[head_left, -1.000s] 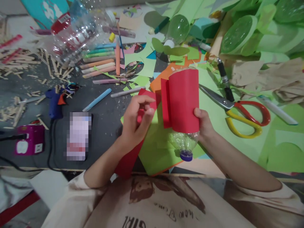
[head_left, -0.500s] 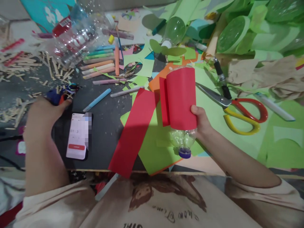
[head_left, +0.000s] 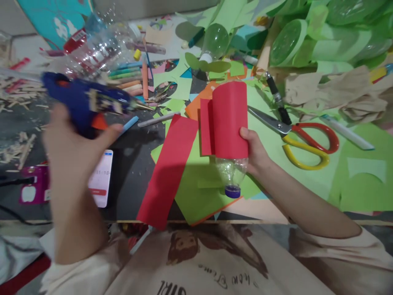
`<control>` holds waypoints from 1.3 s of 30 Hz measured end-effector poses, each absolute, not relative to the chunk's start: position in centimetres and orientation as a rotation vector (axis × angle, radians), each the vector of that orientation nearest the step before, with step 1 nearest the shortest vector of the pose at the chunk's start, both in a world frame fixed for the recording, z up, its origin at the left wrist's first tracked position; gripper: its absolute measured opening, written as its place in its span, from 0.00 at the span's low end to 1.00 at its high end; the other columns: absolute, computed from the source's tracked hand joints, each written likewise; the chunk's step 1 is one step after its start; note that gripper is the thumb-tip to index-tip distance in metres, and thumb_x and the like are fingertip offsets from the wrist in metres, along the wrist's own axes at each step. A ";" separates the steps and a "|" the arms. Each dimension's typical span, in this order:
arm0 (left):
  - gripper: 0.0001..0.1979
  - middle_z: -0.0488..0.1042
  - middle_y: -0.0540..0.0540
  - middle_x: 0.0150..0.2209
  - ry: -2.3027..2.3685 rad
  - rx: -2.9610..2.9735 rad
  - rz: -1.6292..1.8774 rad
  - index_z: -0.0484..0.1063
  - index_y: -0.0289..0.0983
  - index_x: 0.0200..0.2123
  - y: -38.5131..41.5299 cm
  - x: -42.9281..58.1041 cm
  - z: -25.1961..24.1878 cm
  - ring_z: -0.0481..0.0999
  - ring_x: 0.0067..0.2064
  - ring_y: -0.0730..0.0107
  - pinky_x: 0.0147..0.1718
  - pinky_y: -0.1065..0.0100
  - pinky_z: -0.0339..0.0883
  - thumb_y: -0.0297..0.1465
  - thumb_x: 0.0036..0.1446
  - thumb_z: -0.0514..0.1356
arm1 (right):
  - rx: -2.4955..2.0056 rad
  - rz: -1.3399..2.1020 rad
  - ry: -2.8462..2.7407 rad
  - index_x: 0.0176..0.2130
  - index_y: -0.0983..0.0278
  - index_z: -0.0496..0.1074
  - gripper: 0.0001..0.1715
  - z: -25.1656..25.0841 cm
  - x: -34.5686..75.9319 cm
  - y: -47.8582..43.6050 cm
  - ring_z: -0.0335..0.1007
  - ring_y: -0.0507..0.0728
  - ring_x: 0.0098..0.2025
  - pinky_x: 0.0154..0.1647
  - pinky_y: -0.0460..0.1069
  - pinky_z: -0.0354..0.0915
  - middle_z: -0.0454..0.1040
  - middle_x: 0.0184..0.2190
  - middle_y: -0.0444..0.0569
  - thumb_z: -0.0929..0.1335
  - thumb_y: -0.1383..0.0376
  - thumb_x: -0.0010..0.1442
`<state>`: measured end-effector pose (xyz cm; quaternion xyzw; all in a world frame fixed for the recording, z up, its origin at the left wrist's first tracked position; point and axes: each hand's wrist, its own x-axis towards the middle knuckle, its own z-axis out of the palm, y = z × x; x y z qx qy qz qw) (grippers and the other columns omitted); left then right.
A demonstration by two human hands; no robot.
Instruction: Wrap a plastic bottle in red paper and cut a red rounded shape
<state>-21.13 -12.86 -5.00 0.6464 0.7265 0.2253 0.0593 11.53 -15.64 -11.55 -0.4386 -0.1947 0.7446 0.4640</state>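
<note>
Here, the left hand (head_left: pixel 75 149) has its grip around the glue gun (head_left: pixel 81 100), thumb splayed; the right hand's (head_left: pixel 257 150) grip holds the bottle (head_left: pixel 231 169), thumb on its red paper (head_left: pixel 230 119).

a plain grey wall (head_left: pixel 153 7) is rising behind a dark counter (head_left: pixel 125 176), whose pale front edge (head_left: pixel 264 222) is running across the view. muted light is falling over it, and soft shadows are lying there.
</note>
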 end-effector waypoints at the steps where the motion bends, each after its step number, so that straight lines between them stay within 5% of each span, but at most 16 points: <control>1: 0.37 0.75 0.41 0.47 2.170 1.927 0.775 0.65 0.33 0.53 -13.1 -18.5 -5.0 0.76 0.45 0.55 0.49 0.53 0.69 0.45 0.42 0.66 | -1.083 1.829 -0.489 0.40 0.60 0.74 0.26 -11.6 11.6 -15.6 0.75 0.59 0.35 0.34 0.52 0.74 0.79 0.32 0.46 0.74 0.50 0.43; 9: 0.24 0.76 0.43 0.43 1.906 2.102 0.550 0.66 0.38 0.47 -13.6 -13.4 -8.9 0.77 0.45 0.56 0.45 0.60 0.71 0.39 0.47 0.64 | -1.039 1.872 -0.478 0.41 0.58 0.72 0.27 -12.0 12.5 -15.2 0.76 0.61 0.42 0.42 0.57 0.75 0.79 0.35 0.45 0.74 0.49 0.44; 18: 0.17 0.74 0.45 0.38 1.957 2.149 0.336 0.67 0.39 0.43 -14.0 -12.9 -10.1 0.76 0.44 0.57 0.42 0.64 0.69 0.33 0.47 0.59 | -1.151 1.782 -0.282 0.38 0.61 0.73 0.35 -10.7 11.6 -15.1 0.76 0.67 0.44 0.46 0.62 0.75 0.81 0.32 0.47 0.78 0.51 0.29; 24: 0.18 0.75 0.43 0.40 1.897 2.252 0.367 0.67 0.39 0.44 -13.9 -13.3 -10.6 0.76 0.47 0.54 0.44 0.63 0.69 0.30 0.47 0.58 | -1.150 1.810 -0.305 0.38 0.59 0.72 0.31 -10.3 11.7 -15.1 0.74 0.66 0.50 0.48 0.59 0.74 0.82 0.34 0.47 0.77 0.52 0.33; 39: 0.09 0.73 0.42 0.35 1.934 2.278 0.266 0.64 0.39 0.34 -13.8 -13.5 -10.8 0.76 0.43 0.53 0.42 0.60 0.70 0.32 0.47 0.56 | -1.142 1.801 -0.430 0.41 0.56 0.72 0.28 -11.1 12.0 -15.2 0.76 0.64 0.46 0.42 0.59 0.76 0.81 0.38 0.45 0.74 0.48 0.40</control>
